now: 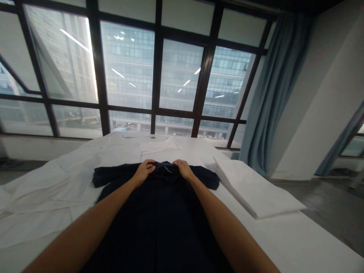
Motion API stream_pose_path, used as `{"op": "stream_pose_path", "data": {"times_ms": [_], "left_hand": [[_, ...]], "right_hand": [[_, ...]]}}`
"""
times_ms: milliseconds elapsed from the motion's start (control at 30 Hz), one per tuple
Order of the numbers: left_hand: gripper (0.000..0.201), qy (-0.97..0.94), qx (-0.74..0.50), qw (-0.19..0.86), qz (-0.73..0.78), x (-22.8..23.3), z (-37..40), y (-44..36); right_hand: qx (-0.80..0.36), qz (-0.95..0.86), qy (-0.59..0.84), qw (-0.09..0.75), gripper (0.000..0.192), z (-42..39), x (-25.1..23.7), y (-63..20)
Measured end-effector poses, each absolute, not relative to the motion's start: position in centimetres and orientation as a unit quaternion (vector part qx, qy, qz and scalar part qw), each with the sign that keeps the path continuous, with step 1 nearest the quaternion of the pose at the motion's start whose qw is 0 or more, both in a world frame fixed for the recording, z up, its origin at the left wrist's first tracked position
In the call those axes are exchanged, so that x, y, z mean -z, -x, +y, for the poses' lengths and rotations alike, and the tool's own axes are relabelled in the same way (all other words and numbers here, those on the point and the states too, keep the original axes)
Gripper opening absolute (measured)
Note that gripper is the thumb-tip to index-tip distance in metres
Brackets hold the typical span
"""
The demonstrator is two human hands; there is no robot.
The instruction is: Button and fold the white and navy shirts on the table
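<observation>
Navy garment (pixel 157 216) lies on the white table (pixel 301 239), sleeves (pixel 109 175) out sideways. Left hand (pixel 144 171) and right hand (pixel 183 168) pinch its collar (pixel 166 167), one at each side, both grips closed.

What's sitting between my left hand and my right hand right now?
In the head view, the dark garment's neckline spans the gap between your left hand and right hand, with a pale strip showing.

Head camera, wide view, looks from above the counter (pixel 318 239), forward to the windows (pixel 129 68) and slightly down. Hands (pixel 144 172) at middle range, below center; windows farther, filling the top.
</observation>
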State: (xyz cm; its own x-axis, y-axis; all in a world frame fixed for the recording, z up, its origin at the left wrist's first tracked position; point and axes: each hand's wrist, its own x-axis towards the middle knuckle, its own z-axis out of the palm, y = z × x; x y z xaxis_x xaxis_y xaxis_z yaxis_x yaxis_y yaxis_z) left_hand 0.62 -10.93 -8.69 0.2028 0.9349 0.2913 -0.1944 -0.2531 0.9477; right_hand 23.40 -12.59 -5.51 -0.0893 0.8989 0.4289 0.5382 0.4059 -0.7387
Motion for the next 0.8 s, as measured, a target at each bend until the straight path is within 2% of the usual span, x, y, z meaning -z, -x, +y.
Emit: {"op": "stream_pose_path", "data": {"times_ms": [133, 300, 533, 667, 800], "left_hand": [[0.056, -0.546, -0.528, 0.585, 0.284, 8.6, -11.1, -0.1], [0.059, -0.53, -0.529, 0.607, 0.265, 8.8, -10.8, -0.1], [0.055, -0.535, -0.593, 0.533, 0.278, 9.0, -9.9, -0.1], [0.051, -0.614, -0.535, 0.499, 0.296, 8.9, -9.7, 0.9], [0.055, -0.659, -0.417, 0.547, 0.305, 8.9, -9.8, 1.9]], "right_hand": [[-0.197, -0.711, 0.515, 0.436, 0.042, -12.3, 6.1, -23.5], [-0.195, -0.684, 0.527, 0.465, 0.045, -11.7, 6.8, -23.3], [-0.416, -0.578, 0.411, 0.569, 0.036, -11.2, 6.8, -23.1], [-0.491, -0.488, 0.403, 0.598, 0.033, -11.1, 6.5, -23.3], [-0.536, -0.434, 0.383, 0.614, 0.041, -11.1, 6.1, -23.5]]}}
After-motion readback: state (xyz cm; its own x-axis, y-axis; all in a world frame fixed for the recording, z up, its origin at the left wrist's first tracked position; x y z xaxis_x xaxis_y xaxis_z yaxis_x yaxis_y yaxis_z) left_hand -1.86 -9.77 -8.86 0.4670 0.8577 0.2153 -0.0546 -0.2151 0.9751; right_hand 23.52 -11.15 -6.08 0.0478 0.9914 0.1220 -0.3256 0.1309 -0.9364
